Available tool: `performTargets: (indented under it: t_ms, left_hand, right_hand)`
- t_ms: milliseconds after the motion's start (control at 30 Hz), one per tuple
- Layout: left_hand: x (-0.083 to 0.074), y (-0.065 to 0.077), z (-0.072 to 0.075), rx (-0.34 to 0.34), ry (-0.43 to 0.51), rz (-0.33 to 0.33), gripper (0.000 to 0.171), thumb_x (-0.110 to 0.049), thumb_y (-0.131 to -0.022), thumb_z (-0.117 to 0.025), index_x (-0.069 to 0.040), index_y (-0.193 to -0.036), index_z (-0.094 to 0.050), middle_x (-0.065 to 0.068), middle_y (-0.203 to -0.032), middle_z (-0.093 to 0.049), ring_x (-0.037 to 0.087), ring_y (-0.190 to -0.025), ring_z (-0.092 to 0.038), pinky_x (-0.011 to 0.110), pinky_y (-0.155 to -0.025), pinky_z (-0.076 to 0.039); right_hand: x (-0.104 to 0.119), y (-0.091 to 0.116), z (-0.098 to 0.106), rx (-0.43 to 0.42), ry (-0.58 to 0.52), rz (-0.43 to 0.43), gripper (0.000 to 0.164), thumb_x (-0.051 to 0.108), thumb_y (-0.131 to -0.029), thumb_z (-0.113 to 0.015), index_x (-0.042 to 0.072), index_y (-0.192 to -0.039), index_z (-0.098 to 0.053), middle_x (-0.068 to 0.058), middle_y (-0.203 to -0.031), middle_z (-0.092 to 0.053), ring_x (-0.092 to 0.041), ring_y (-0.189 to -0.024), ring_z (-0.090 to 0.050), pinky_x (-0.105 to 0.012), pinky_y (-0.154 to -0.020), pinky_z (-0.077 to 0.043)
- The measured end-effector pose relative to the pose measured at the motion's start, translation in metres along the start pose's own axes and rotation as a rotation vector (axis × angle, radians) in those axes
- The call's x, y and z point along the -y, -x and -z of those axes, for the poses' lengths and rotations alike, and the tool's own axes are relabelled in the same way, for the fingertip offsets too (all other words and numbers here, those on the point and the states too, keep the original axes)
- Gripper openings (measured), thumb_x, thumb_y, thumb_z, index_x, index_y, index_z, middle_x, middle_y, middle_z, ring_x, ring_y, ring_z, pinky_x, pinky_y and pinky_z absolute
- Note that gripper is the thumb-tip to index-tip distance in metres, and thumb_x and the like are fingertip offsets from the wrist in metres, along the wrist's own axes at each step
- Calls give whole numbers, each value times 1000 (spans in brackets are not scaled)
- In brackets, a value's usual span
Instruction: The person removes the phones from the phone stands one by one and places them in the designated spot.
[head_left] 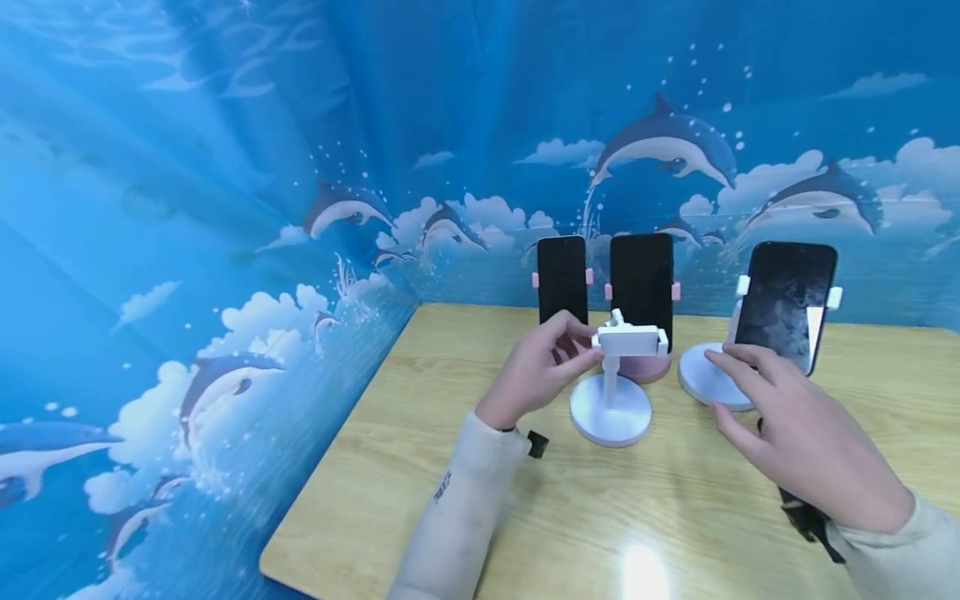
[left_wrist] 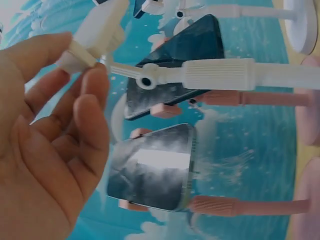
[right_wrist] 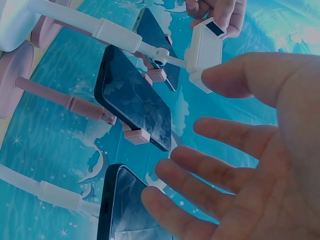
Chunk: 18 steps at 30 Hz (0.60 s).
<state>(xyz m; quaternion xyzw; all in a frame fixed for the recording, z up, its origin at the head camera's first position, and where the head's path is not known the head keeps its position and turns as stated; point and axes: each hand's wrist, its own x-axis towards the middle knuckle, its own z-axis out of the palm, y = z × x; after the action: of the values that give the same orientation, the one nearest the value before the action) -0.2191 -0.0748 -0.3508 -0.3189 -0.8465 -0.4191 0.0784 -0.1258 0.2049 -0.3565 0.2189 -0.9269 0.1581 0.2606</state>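
Observation:
A white phone stand [head_left: 611, 387] with a round base stands on the table, its holder [head_left: 628, 341] carrying no phone. My left hand [head_left: 542, 367] pinches the left end of that holder; the left wrist view shows the thumb and fingers [left_wrist: 95, 82] at its edge. My right hand [head_left: 813, 433] is held out to the right, fingers loosely spread and holding nothing. In the head view it overlaps another white stand's base [head_left: 708, 377] and its black phone [head_left: 787, 296]. Whether it touches either is unclear there; the right wrist view shows the fingers [right_wrist: 215, 162] in front.
Behind the white stand, two pink-clamped stands hold a black phone [head_left: 562, 275] at left and another phone [head_left: 642, 279] beside it. A wooden table [head_left: 390, 417] carries everything. The blue dolphin-print backdrop [head_left: 480, 125] rises along its back and left edges.

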Motion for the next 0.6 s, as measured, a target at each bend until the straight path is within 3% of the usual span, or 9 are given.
performTargets:
  t_ms: [267,600]
  left_hand:
    - [12,-8,-4,6,173,-21,27,-38,-88,-65,-24,-110,-56,-7,-96,-58,13,-78,-56,26,-65,-53]
    - [11,-2,-11,-34,221,-17,31,-33,-88,-67,-19,-113,-57,-4,-96,-59,12,-80,-56,26,-69,-52]
  right_hand:
    - [2,0,-1,87,-18,-45,56,25,-82,-71,12,-133,-53,-15,-129,-49,-37,-105,-55,-53,-65,-53]
    - [1,0,-4,79,-21,-51,55,25,-83,-71,13,-133,-53,-15,-129,-49,-35,-105,-54,-53,-67,-52]
